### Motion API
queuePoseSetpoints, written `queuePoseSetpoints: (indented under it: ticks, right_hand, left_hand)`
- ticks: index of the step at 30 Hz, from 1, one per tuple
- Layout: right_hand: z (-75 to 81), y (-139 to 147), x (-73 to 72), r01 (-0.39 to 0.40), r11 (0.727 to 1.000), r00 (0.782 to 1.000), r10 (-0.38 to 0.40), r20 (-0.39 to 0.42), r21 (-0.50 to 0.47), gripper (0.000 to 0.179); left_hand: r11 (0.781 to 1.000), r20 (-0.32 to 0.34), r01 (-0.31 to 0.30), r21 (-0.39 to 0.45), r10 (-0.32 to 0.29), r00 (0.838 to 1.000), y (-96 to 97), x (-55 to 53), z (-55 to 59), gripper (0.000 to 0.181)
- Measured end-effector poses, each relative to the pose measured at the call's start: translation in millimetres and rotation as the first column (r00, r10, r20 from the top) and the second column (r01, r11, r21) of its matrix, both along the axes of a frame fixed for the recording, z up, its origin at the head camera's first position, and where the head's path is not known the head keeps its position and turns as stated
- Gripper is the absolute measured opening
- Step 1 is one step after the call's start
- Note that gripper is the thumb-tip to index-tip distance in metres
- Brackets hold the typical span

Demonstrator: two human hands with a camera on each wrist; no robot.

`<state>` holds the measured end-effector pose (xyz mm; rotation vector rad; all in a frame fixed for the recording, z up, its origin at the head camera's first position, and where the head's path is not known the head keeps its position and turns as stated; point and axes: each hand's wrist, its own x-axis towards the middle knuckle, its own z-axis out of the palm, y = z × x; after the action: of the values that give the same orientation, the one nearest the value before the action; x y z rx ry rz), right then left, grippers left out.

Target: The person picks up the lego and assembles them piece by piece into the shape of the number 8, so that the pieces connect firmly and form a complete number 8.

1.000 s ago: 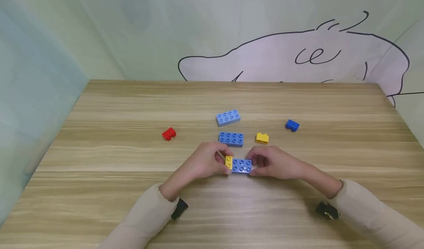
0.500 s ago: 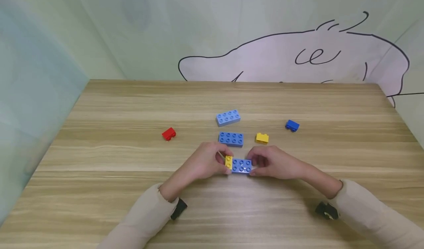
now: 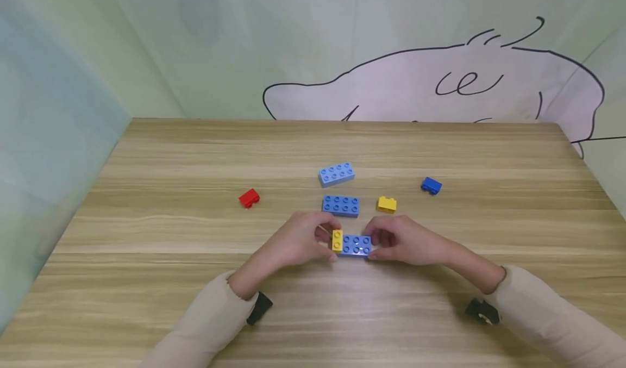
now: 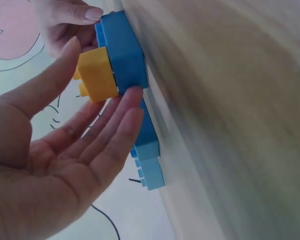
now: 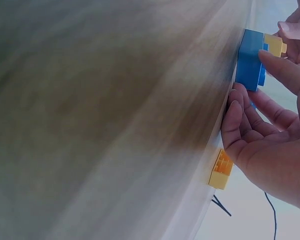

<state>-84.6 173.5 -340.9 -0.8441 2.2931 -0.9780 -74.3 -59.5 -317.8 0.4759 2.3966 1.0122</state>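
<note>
A yellow two-stud brick (image 3: 337,240) sits on the left end of a blue brick (image 3: 357,245) at the table's middle. My left hand (image 3: 310,240) is loosened around that end, thumb and fingers spread apart. In the left wrist view its thumb tip is beside the yellow brick (image 4: 97,75) and its straight fingertips are at the blue brick's (image 4: 127,50) end. My right hand (image 3: 408,240) holds the blue brick's right end between thumb and fingers. In the right wrist view its thumb lies against the blue brick (image 5: 249,60).
Just behind the hands lies another blue eight-stud brick (image 3: 340,205), with a lighter blue one (image 3: 336,174) beyond it. A second yellow brick (image 3: 387,204) and a small dark blue brick (image 3: 432,185) lie right, a red brick (image 3: 249,198) left. A printed wall (image 3: 220,47) stands behind the table.
My left hand's fingers have loosened from the yellow brick and drawn slightly left, so more of the brick shows. The right hand and the other bricks have stayed put.
</note>
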Motion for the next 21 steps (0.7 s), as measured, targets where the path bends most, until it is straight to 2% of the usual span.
queuePoseSetpoints:
  ticks: [7,16,21]
  right_hand:
    - [-0.1,0,0.1,-0.001,1.000,1.000,0.001,-0.006,0.001,0.027]
    - [1.4,3,-1.4,-0.011,1.000,1.000,0.011,0.000,0.007,0.029]
    - [8.6,12,-7.0,0.034,0.999,0.999,-0.033,-0.036,0.032,0.031]
  left_hand:
    - [0.999,0.017,-0.024,0.035,0.023,1.000,-1.8,1.3,-1.6,0.035]
    - [0.999,0.023,-0.040,0.025,0.039,0.999,-2.4,2.0,-1.3,0.035]
    - [0.998,0.026,-0.054,0.011,0.053,0.998,-1.8,2.7,-1.2,0.035]
